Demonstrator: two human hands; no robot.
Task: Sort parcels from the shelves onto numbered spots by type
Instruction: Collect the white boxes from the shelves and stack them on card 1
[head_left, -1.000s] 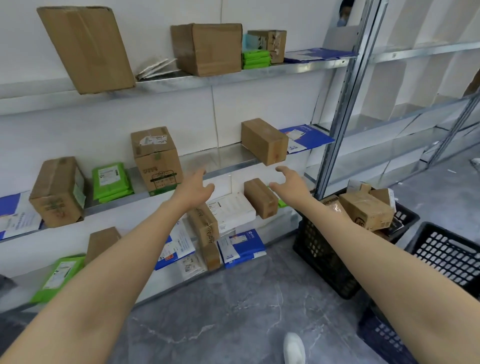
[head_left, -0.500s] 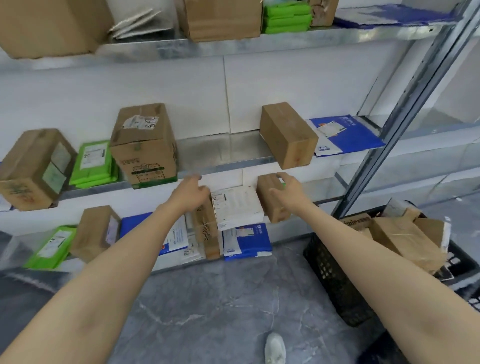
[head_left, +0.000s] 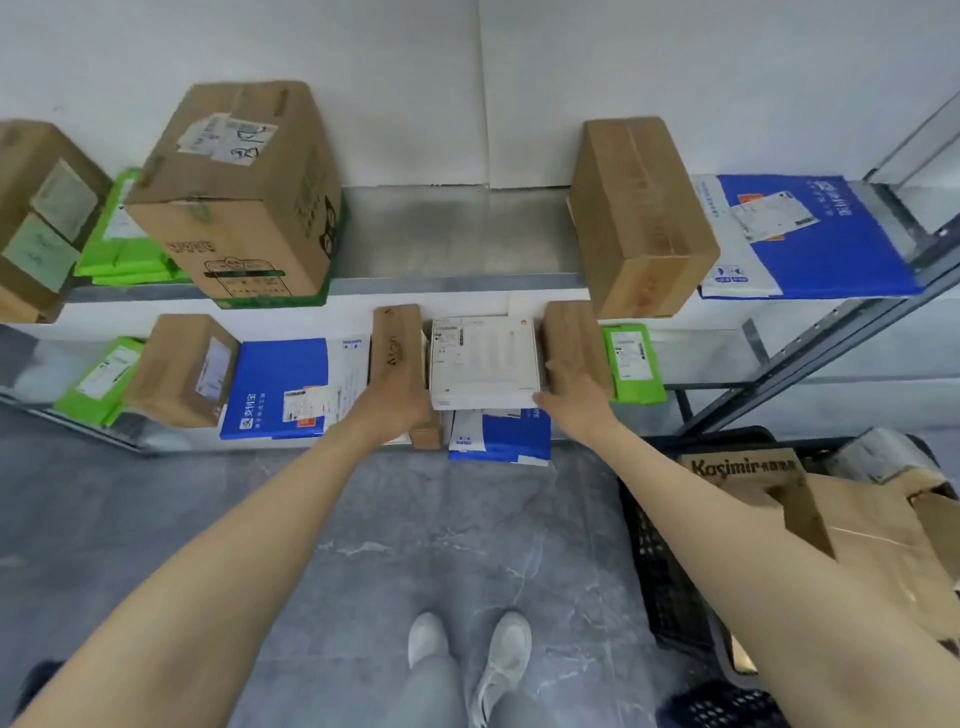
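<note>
The parcels being reached for sit on the lower shelf, in the middle of the scene. A narrow brown carton lies end-on to the person, and the left hand rests over its near end with its back to the camera; whether the fingers curl round the carton cannot be told. Just right of it lies a flat white box with a printed label. Right of that is a small brown carton, where the right hand lies with fingers stretched fairly straight along the top and the thumb at the white box's near corner. A blue mailer pokes out from under the white box toward the person. A green mailer lies just right of the small carton. To the left lie a larger blue mailer, a labelled brown box and another green bag. On the upper shelf stand a big carton beside a stack of green bags, a long carton and a blue envelope. On the grey floor to the right, a black crate holds cardboard boxes.
</note>
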